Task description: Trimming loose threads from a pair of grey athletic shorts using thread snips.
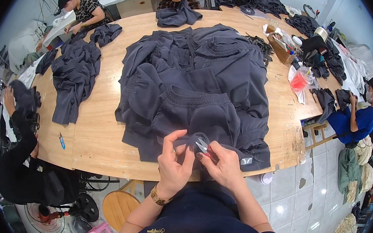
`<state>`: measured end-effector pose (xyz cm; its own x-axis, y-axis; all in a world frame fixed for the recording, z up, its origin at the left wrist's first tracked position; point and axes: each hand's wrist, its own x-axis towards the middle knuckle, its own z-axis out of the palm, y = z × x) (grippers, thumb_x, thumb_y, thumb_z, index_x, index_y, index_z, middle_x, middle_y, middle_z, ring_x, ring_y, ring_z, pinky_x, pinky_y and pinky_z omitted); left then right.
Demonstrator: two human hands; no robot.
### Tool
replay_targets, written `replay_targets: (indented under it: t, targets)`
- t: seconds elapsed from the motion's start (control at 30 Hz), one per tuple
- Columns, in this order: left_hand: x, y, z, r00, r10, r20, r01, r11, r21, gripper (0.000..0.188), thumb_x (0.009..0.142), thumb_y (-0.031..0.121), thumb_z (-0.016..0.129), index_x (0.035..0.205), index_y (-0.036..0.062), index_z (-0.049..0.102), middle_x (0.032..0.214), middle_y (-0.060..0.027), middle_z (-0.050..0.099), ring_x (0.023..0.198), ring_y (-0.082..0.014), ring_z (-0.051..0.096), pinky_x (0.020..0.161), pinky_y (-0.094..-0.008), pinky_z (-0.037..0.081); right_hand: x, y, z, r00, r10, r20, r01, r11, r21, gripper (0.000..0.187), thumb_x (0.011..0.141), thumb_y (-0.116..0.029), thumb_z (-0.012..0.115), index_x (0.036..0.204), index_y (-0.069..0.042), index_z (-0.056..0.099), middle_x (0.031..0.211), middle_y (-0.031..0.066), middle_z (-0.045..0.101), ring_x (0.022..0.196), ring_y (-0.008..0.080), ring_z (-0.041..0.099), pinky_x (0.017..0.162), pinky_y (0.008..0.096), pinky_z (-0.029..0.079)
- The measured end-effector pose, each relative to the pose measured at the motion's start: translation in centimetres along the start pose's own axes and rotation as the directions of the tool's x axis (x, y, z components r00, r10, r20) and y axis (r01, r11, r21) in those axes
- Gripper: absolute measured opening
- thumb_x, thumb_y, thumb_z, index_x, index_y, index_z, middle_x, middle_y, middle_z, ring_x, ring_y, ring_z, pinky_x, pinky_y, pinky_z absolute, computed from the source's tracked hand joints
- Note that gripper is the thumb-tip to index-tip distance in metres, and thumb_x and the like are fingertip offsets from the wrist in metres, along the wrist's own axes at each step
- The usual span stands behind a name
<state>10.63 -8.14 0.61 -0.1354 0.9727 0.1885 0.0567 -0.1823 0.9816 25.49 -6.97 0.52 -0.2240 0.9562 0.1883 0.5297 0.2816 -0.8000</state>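
Observation:
At the table's near edge, my left hand (172, 172) pinches the edge of a dark grey garment (196, 139) between thumb and fingers. Close beside it, my right hand (223, 167) is closed on small thread snips (201, 145) with silver blades and a bit of red at the handle. The blades point toward the pinched cloth. Whether they touch a thread is too small to tell. Just beyond my hands lies a broad pile of dark grey garments (230, 71), and a pair of trousers with a gathered waistband (194, 98) is uppermost.
Blue-handled snips (62, 140) lie on the wooden table (97, 151) at the left, near another garment heap (75, 69). A cardboard box (281, 49) of supplies stands at the far right. Several people work around the table. A round wooden stool (121, 206) stands below its edge.

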Motion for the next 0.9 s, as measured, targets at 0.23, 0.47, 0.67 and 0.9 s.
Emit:
replay_targets:
  t: [0.23, 0.47, 0.67, 0.9]
  targets:
    - [-0.01, -0.06, 0.17, 0.999, 0.054, 0.004, -0.054, 0.995, 0.08, 0.036, 0.086, -0.001, 0.055, 0.121, -0.0018, 0.044, 0.086, -0.0179, 0.069, 0.083, -0.0189, 0.067, 0.076, -0.0273, 0.05, 0.06, 0.09, 0.27, 0.999, -0.03, -0.034, 0.029, 1.0, -0.01, 0.026, 0.082, -0.02, 0.066, 0.077, -0.001, 0.05, 0.06, 0.0144, 0.05, 0.052, 0.0302, 0.053, 0.049, 0.0362, 0.04]
    - [0.21, -0.07, -0.04, 1.0, 0.013, -0.022, -0.012, 0.999, 0.043, 0.037, 0.087, -0.001, 0.055, 0.122, -0.0018, 0.043, 0.086, -0.0176, 0.069, 0.083, -0.0176, 0.067, 0.077, -0.0272, 0.05, -0.03, -0.06, 0.08, 0.999, -0.001, -0.045, 0.002, 1.0, 0.03, 0.026, 0.082, -0.021, 0.066, 0.077, -0.001, 0.05, 0.059, 0.0146, 0.05, 0.051, 0.0308, 0.052, 0.049, 0.0362, 0.04]
    - [0.16, -0.24, -0.02, 0.999, 0.026, -0.019, -0.025, 0.998, 0.065, 0.038, 0.087, -0.001, 0.055, 0.123, -0.0016, 0.042, 0.085, -0.0177, 0.069, 0.084, -0.0177, 0.067, 0.077, -0.0274, 0.05, -0.03, -0.05, 0.29, 0.999, -0.018, -0.041, 0.017, 0.999, -0.037, 0.028, 0.082, -0.024, 0.066, 0.077, -0.001, 0.05, 0.059, 0.0142, 0.051, 0.051, 0.0311, 0.053, 0.049, 0.0362, 0.04]
    - [0.17, -0.37, -0.1, 0.999, 0.043, -0.023, -0.041, 0.996, 0.084, 0.038, 0.086, -0.001, 0.055, 0.122, -0.0011, 0.043, 0.086, -0.0187, 0.069, 0.084, -0.0198, 0.068, 0.077, -0.0281, 0.051, -0.03, 0.1, 0.46, 0.998, -0.031, -0.05, 0.03, 0.999, -0.032, 0.028, 0.083, -0.023, 0.066, 0.076, -0.001, 0.05, 0.059, 0.0141, 0.05, 0.051, 0.0318, 0.052, 0.049, 0.0366, 0.04]
